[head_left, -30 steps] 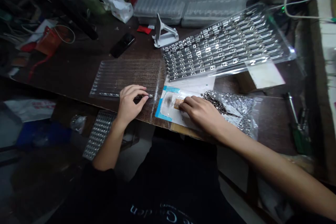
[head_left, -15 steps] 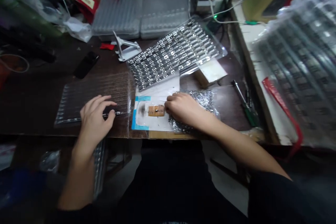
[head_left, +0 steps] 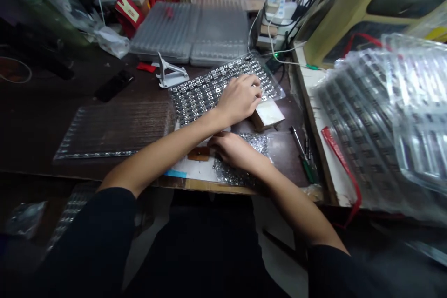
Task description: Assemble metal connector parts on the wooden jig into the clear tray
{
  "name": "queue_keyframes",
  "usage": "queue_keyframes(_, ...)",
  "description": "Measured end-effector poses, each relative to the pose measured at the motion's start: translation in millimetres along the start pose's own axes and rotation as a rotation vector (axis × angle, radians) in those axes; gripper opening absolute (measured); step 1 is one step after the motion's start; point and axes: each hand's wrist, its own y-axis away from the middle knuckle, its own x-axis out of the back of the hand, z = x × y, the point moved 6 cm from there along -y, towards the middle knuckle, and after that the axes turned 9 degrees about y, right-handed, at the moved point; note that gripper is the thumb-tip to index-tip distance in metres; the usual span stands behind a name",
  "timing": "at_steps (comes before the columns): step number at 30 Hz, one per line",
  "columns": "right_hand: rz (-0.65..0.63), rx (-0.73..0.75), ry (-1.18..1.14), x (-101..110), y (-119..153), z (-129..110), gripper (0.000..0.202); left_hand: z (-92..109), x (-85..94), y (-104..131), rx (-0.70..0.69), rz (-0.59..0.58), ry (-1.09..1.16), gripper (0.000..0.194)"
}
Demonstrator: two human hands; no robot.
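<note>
Head view, single frame. Left hand (head_left: 239,98) lay across the body line, palm down on the tilted clear tray of metal parts (head_left: 206,93), fingers curled and resting on the tray's right half; whether they pinched any part could not be told. That tray sat propped at an angle on a pale block (head_left: 268,114) toward the back of the dark surface (head_left: 42,116).

Right hand (head_left: 233,151) rested lower, nearer the surface's front edge, fingers bent and closed down over the edge of a clear bag of small metal pieces (head_left: 244,142). Fingertips lay just beside a small brown block (head_left: 198,153), which sat on a white sheet with a blue strip (head_left: 190,170). Contact between fingertips and brown block was not clear, and whether the hand gripped anything was hidden.

To the left, an empty-looking ribbed clear tray (head_left: 115,125) lay flat on the surface, well apart from both hands. A white stand (head_left: 171,74) and a black phone (head_left: 113,84) were behind it. Green-handled screwdrivers (head_left: 307,165) lay to the right of the bag. Stacked clear trays (head_left: 384,116) filled the right side on a lighter ledge. Grey lidded cases (head_left: 195,32) stood at the back.
</note>
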Motion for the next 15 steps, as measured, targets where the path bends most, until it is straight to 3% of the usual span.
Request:
queue_keyframes(5,0.016,0.008,-0.021,3,0,-3,0.027,-5,-16.3,-11,0.023,0.020,-0.065,0.011)
queue_keyframes(10,0.026,0.028,-0.031,-1,-1,-3,0.027,-17,-25.9,-15,0.021,0.101,0.013,0.006)
queue_keyframes(12,0.027,0.041,-0.039,-2,-2,-3,0.028,-17,-19.6,-12,0.020,0.129,0.081,0.005)
queue_keyframes(15,0.016,0.027,-0.021,-2,-3,-2,0.030,-12,8.6,10,0.020,0.134,0.232,0.007)
